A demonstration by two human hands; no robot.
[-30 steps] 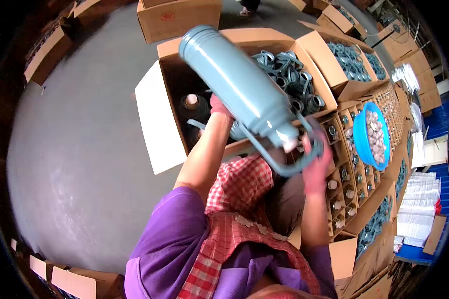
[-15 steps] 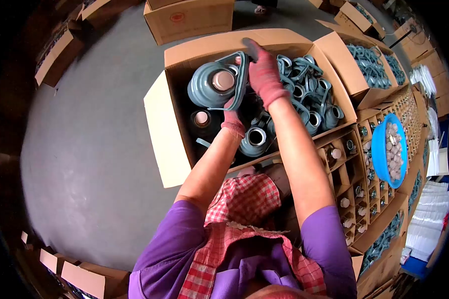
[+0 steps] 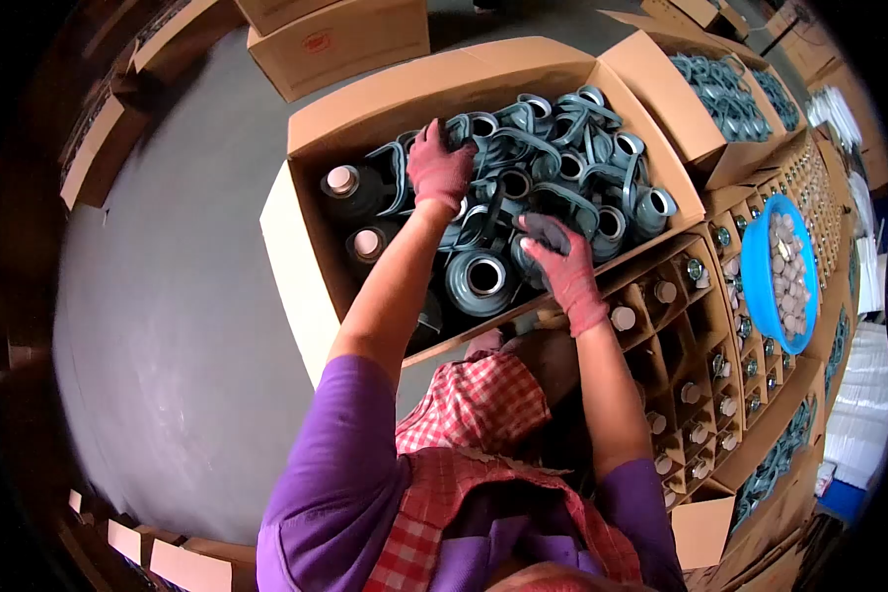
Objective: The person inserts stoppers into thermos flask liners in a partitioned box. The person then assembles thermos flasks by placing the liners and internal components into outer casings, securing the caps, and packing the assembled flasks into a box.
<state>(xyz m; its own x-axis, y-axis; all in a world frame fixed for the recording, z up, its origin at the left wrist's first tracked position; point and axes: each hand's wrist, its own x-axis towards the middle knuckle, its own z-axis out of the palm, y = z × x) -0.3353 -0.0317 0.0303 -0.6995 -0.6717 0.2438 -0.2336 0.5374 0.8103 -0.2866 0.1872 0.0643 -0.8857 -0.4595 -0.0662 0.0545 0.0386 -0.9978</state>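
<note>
Open carton (image 3: 414, 104), one: packed with handled blue-grey shells (image 3: 463, 286), wide-mouthed, crowded from the middle to the right edge.

Pale-topped bottles (image 3: 352, 194): one in the far left corner, another nearer along the left edge.

Left hand (image 3: 442, 170), gloved: toward the far edge, fingers half curled and bent down among the shells (any grip is hidden beneath the palm).

Right hand (image 3: 565, 264), gloved: at the near edge, right of the middle, thumb and fingers loosely parted beside a shell; whether it has hold of anything is not visible.

Divided carton (image 3: 725, 321): beside the near right corner, capped bottles in some compartments.

Blue basin (image 3: 756, 271): farther right, containing pale stoppers (image 3: 787, 271).
</note>
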